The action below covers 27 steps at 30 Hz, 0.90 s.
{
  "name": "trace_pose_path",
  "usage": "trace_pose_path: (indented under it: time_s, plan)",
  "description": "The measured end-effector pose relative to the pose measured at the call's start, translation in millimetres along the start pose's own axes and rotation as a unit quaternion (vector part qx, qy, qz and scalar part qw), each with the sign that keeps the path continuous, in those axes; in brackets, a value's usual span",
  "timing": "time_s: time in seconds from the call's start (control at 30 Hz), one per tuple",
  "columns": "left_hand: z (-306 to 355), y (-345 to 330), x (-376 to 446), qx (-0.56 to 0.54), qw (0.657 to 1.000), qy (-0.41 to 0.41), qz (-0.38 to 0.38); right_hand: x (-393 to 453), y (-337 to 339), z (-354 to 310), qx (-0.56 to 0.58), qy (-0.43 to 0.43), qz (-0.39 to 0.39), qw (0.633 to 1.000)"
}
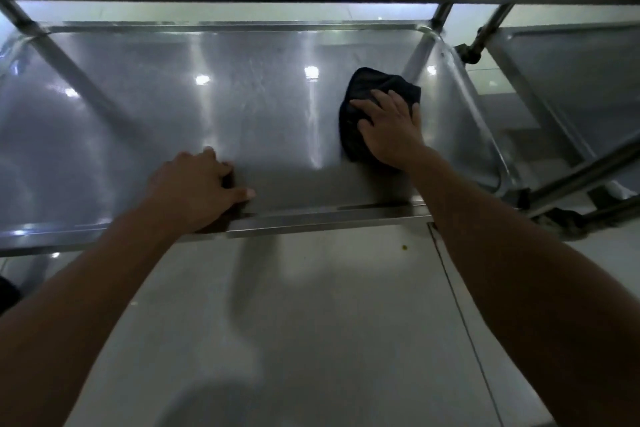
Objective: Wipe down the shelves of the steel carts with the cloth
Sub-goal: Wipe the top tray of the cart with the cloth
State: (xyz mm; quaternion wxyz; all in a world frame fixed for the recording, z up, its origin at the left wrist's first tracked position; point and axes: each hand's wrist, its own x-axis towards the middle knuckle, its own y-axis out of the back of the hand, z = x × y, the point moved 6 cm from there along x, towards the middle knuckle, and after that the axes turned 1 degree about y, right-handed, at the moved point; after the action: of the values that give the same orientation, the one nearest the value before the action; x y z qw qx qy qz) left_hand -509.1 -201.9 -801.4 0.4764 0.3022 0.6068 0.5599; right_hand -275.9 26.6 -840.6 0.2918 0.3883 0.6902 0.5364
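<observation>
1. A steel post (65, 59) runs slantwise at the far left of the cart, rising from the shelf's far left corner.
2. The left hand (197, 187) rests on the near edge of the shelf (242, 107), left of centre. Its fingers are bent over the surface and the thumb points right along the rim; the grip holds nothing loose, and I cannot tell whether the fingers clamp the rim or only lean on it.
3. The shelf itself is a shallow steel tray with a raised lip all round. Its surface is shiny and mirrors several round ceiling lights. No brand, label or writing can be read anywhere on it.
4. Below the near rim lies a pale floor (311, 322), with a dark seam running down on the right side.
5. The cloth (367, 94), dark and bunched, lies on the shelf toward its right end, near the far right post.
6. The right hand (391, 128) lies flat on top of the cloth, fingers spread and straight, pressing it onto the steel; the grip is apart, not curled round it.
7. At the far right stands a second cart (571, 80), just beside the first.
</observation>
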Motion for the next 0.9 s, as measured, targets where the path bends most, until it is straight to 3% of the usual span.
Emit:
trace_pose_path:
  time_s: [0.1, 0.2, 0.27, 0.4, 0.6, 0.9]
  plan:
    - [30, 11, -2, -0.014, 0.999, -0.027, 0.009, -14, 18, 59, -0.011, -0.067, -0.007, 0.998]
    - [87, 11, -12, -0.091, 0.988, -0.117, 0.029, -26, 30, 95, -0.011, -0.104, -0.005, 0.995]
    - [117, -3, -20, -0.082, 0.986, -0.148, 0.003, -30, 33, 104, -0.012, -0.109, -0.003, 0.994]
    - [122, -22, -19, -0.033, 0.994, -0.108, -0.014, -38, 32, 111, -0.012, -0.106, -0.001, 0.994]
    - [122, -24, -16, -0.021, 0.994, -0.109, -0.024, -63, 37, 130, -0.001, -0.117, 0.002, 0.993]
    - [121, -28, -18, -0.027, 0.995, -0.093, -0.022, -124, 42, 106, 0.005, -0.152, -0.002, 0.988]
